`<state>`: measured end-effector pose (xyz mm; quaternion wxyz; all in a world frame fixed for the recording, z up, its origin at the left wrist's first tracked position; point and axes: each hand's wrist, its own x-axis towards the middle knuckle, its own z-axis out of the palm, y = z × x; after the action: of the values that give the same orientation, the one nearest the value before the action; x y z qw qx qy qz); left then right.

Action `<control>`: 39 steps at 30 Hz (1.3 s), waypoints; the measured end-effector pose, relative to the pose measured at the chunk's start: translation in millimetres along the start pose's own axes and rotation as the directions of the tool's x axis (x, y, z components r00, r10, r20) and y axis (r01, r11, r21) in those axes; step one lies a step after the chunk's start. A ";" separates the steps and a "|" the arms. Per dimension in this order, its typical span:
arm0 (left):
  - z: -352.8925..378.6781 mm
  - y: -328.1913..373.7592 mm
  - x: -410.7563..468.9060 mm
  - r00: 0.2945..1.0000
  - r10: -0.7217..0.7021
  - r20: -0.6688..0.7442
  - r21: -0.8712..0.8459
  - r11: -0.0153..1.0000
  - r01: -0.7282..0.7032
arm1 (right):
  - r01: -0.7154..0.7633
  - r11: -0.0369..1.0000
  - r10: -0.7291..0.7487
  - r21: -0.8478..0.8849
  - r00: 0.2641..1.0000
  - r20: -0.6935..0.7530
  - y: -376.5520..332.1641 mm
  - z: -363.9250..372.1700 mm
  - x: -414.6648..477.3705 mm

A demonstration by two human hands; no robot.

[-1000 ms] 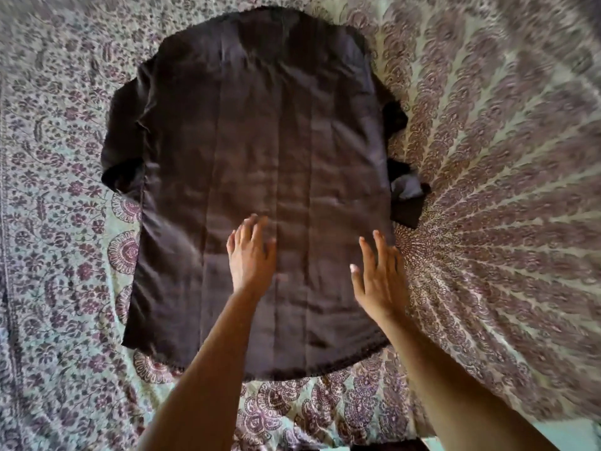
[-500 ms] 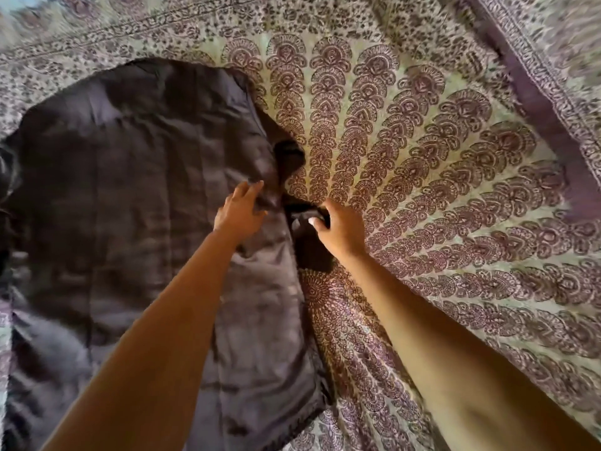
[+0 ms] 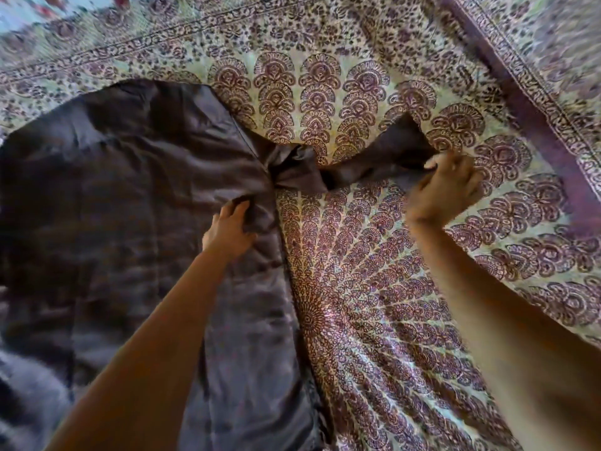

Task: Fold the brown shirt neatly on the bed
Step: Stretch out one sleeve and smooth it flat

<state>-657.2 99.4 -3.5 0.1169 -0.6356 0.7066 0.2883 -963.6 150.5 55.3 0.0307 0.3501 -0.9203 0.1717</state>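
Barely started tbh: the dark brown silky shirt (image 3: 130, 222) lies spread flat on the paisley-print bed (image 3: 357, 320), left hand (image 3: 229, 231) gripping fabric by its armpit, right hand (image 3: 445, 187) pinching the end of its sleeve (image 3: 367, 164) stretched out sideways, no folds yet.

A home bedroom – a bed (image 3: 357, 288) under a paisley-printed bedspread (image 3: 325, 92), a shirt (image 3: 130, 222) laid out
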 end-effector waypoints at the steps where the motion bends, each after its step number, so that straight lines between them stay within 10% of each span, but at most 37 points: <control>1: 0.3 -0.4 -1.9 1.000 -0.003 0.006 0.023 1.000 0.003 | -0.012 0.999 0.014 -0.033 0.998 0.056 4.2 -0.4 -2.6; 10: -6.5 8.0 -3.7 0.999 -0.007 0.047 0.136 0.991 0.000 | 0.533 0.844 -0.421 -0.063 0.731 0.537 -20.7 49.9 -42.3; 15: -4.1 13.0 -5.5 0.999 -0.044 0.031 0.145 0.989 0.039 | 0.485 0.871 -0.427 -0.074 0.824 0.373 -36.5 63.8 -27.4; 20: -5.8 10.7 -5.4 0.997 -0.052 0.053 0.178 0.983 0.041 | 0.090 0.983 -0.103 0.159 0.992 0.076 -26.2 32.4 17.4; 25: -9.1 12.5 0.7 0.992 -0.060 0.110 0.194 0.980 0.037 | 0.569 0.799 -0.386 -0.195 0.734 0.559 5.6 25.7 32.9; 29: -34.8 21.1 15.2 0.986 -0.076 0.148 0.198 0.979 0.045 | 0.521 0.850 -0.453 -0.079 0.799 0.395 -3.6 32.7 38.5; 33: -64.4 43.7 33.3 0.959 -0.236 -0.156 -0.004 0.971 0.239 | 0.512 0.855 -0.510 0.082 0.801 0.314 -37.2 42.3 55.5; 39: -98.8 63.9 87.9 0.900 -0.146 -0.412 -0.070 0.989 0.129 | 0.630 0.768 -0.564 0.114 0.581 0.586 -75.0 75.1 82.4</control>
<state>-713.4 -26.9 46.1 -0.0293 -0.7328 0.6625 0.1521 -971.7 20.8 21.3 -0.1815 0.6720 -0.7178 -0.0157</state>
